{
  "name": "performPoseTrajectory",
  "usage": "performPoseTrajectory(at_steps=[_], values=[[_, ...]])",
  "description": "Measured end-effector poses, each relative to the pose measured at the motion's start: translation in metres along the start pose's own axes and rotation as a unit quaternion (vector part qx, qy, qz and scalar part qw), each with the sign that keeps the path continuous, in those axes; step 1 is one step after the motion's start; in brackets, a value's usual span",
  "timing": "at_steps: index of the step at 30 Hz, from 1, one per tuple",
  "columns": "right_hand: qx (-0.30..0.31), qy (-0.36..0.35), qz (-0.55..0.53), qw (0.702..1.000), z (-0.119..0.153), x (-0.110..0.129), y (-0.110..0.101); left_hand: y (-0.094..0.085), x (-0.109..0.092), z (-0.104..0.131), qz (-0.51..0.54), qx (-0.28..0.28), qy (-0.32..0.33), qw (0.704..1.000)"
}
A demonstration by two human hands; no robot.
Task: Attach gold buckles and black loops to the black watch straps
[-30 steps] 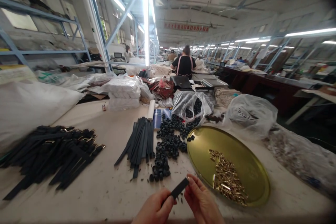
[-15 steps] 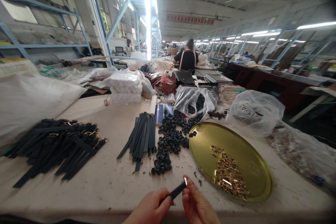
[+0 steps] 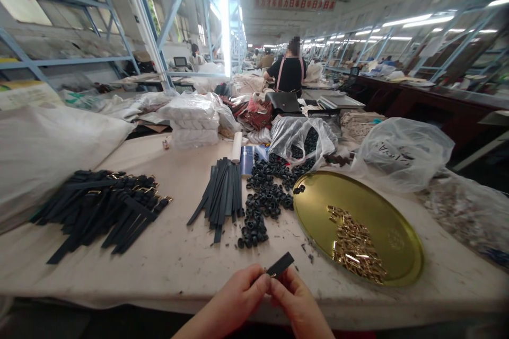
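Note:
Near the table's front edge, a short length of black strap (image 3: 281,264) sticks out beyond my fingertips, with a bit of gold metal, probably a buckle, just showing at its lower end. My left hand (image 3: 242,292) pinches the strap from the left. From the right, my right hand (image 3: 296,296) grips it too, and the thumbs almost meet. Ahead lie loose black straps (image 3: 220,196) in a bundle, and a heap of small black loops (image 3: 254,222) beside them. Gold buckles (image 3: 358,249) are piled on an oval gold tray (image 3: 405,243) to the right.
Black straps with gold buckles (image 3: 115,206) form a pile at the left. Behind are a clear bag of black loops (image 3: 302,140), a white roll (image 3: 236,147), wrapped white bundles (image 3: 194,122) and a tied plastic bag (image 3: 401,156). A person (image 3: 288,74) is farther back.
My hands have come together on the strap. Its flat end now points up and right past my fingers, and the gold metal sits lower, between my thumbs. The view has tilted down slightly.

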State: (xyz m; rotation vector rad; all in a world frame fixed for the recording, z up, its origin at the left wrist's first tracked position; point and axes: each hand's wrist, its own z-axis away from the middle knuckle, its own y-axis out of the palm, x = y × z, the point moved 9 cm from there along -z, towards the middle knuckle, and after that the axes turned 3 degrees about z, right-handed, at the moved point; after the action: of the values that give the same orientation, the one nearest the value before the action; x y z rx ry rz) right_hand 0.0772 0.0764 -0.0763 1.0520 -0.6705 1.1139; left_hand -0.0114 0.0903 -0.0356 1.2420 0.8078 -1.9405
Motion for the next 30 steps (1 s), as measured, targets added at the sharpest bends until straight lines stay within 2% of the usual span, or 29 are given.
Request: performPoseTrajectory(at_steps=[3,7,9,11,13,15,20,22,26,30], values=[[0.034,0.054,-0.066,0.996,0.002,-0.008,0.009,-0.005,0.003,0.002,-0.026,-0.027,0.001,0.999],[0.015,0.084,-0.117,0.989,0.004,-0.015,0.009,-0.003,0.002,0.002,-0.016,-0.026,0.006,1.0],[0.007,0.07,-0.088,0.994,0.003,-0.012,0.007,0.002,0.008,0.002,0.013,-0.008,-0.023,1.0],[-0.004,0.022,-0.029,0.999,0.003,-0.003,0.003,0.008,0.014,0.001,0.049,0.007,-0.045,0.998],[-0.016,-0.033,0.027,0.999,0.003,0.007,-0.001,0.01,0.015,0.001,0.082,0.008,-0.04,0.996],[-0.021,-0.051,0.042,0.998,0.003,0.01,-0.003,0.01,0.015,0.001,0.096,0.002,-0.027,0.995],[0.019,0.05,-0.067,0.996,0.001,-0.014,0.002,0.009,0.023,0.004,0.1,0.006,-0.036,0.994],[0.014,0.071,-0.096,0.993,0.002,-0.02,0.002,0.008,0.029,0.004,0.109,0.002,-0.049,0.993],[0.008,0.075,-0.1,0.992,0.004,-0.022,0.003,0.007,0.04,0.006,0.114,-0.011,-0.071,0.991],[-0.001,0.042,-0.071,0.997,0.002,-0.014,0.002,0.007,0.037,0.007,0.111,-0.012,-0.068,0.991]])
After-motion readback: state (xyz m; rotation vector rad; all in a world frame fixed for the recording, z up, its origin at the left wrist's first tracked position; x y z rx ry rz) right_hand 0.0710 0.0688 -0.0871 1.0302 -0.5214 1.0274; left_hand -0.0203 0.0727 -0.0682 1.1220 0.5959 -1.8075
